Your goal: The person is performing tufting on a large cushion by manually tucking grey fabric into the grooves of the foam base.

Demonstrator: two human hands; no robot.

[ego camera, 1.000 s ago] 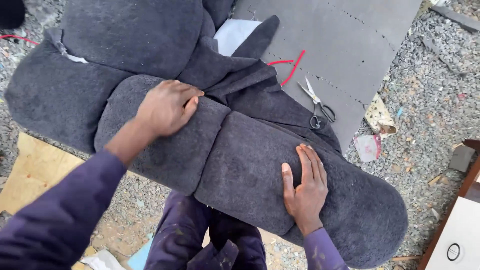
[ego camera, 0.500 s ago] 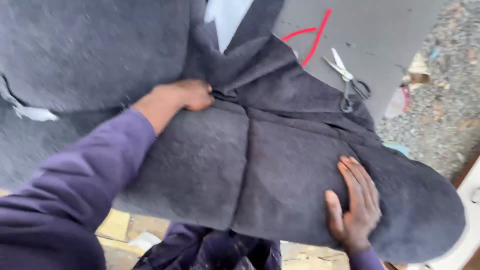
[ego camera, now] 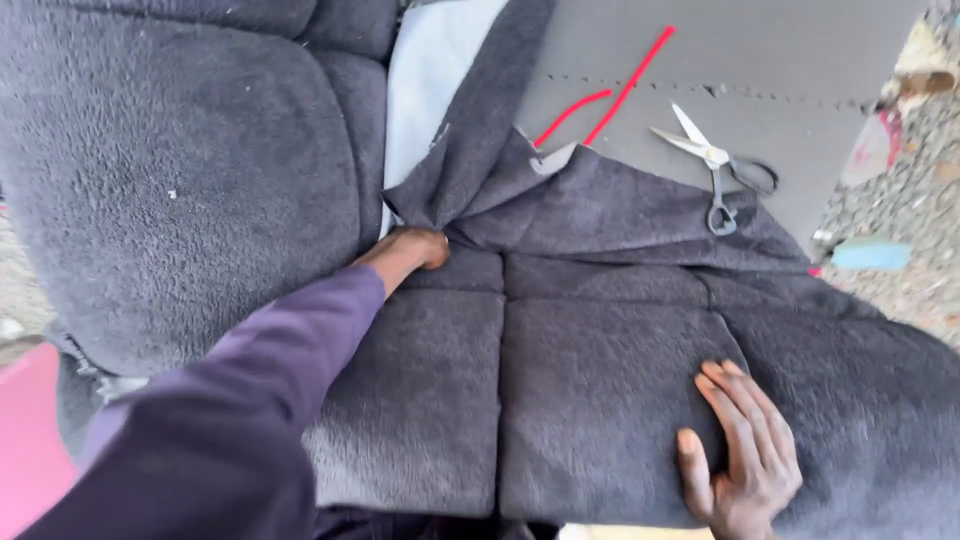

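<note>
Outdoor gravel ground [ego camera: 925, 215] with scraps, and a grey sheet [ego camera: 780, 60] laid flat at top right as a work surface. Main thing is a big padded cushion [ego camera: 560, 380] covered in dark grey fuzzy fabric, stitched into panels, filling most of the view and lying across the person's lap; a second, rounder padded section [ego camera: 180, 170] sits on the left, touching it. Looks soft and bulky, probably light for its size, squashy foam under a plush cover that should not slip; it will sag if lifted from one end, so best held with flat palms on the panels or by pinching the loose cover at a seam. Left hand [ego camera: 415, 248], purple sleeve, is tucked into the fold where the two padded parts meet, fingers curled on the loose fabric flap [ego camera: 480, 170]; whether it truly grips or just presses, cannot tell. Right hand [ego camera: 745, 460] lies flat and open on the lower right panel, fingers together, pressing down, holding nothing. Hands are well apart. Pale lining or foam [ego camera: 430, 80] shows between the flap and the left section. Scissors [ego camera: 715, 165] lie open on the grey sheet just beyond the cover edge, near two red cords [ego camera: 625, 90]. Pink thing at lower left edge, unclear.
</note>
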